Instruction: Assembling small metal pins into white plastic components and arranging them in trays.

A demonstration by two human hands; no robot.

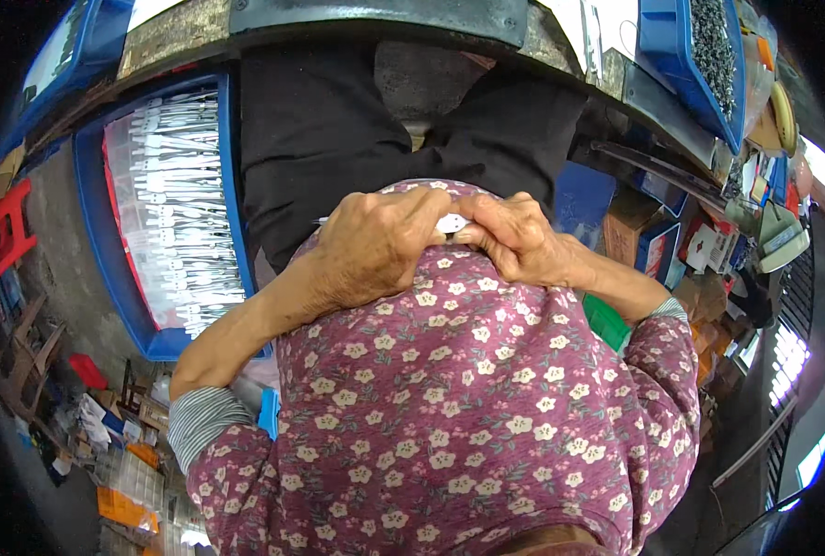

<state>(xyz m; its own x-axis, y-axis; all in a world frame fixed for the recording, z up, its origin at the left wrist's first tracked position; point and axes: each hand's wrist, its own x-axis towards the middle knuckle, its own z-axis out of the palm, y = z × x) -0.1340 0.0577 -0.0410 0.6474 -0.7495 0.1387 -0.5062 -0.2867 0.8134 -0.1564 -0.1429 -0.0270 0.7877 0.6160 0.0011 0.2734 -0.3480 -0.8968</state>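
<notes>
While your left hand [375, 246] and right hand [519, 243] pinch together the small white part [451, 223] before your chest, it may slip, falling toward the blue tray [93, 232] at nine o'clock.

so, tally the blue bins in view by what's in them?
Blue bin of white plastic parts: 1
Blue bin of small dark parts: 1
Blue bin, contents unclear: 1
Total: 3
Both hands, left hand and right hand, pinch a small white part.

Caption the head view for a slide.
Both hands, left hand and right hand, grip a small white part beside a blue tray.
</notes>
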